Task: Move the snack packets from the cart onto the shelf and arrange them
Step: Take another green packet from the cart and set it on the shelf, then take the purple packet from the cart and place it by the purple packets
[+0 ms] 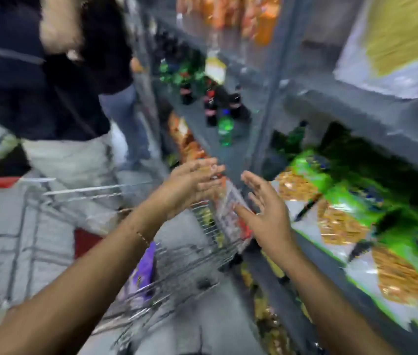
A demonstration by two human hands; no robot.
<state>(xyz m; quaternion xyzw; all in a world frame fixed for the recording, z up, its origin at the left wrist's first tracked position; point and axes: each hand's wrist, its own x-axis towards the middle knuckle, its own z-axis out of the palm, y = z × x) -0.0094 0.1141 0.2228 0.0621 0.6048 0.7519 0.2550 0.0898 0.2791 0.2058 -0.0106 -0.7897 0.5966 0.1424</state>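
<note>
Frame is heavily motion-blurred, so I'm going by big shapes. My left hand [192, 183] and right hand [267, 213] sit mid-frame, both spread flat with fingers apart, palms facing each other, nothing in either. Between and just behind them, at the far end of the wire cart [177, 272], a clear-looking packet [228, 211] with red and orange print leans against the cart's mesh; a purple packet [142, 270] lies lower in the cart, centre-bottom. The shelf [356, 116] runs down the right side; green-and-orange snack packets [336, 201] already lie in a row on it. Soft drink bottles [213, 103] are upper centre. Another person in dark top [49, 73] stands upper left.

Handling, my guess: packets are light, air-filled film, crinkly and slick, contents crushable. I'd cup the clear one from both flat sides with light pressure, or pinch the sealed top edge, not squeeze the middle. Thin film may snag on the cart wire when lifted.
</note>
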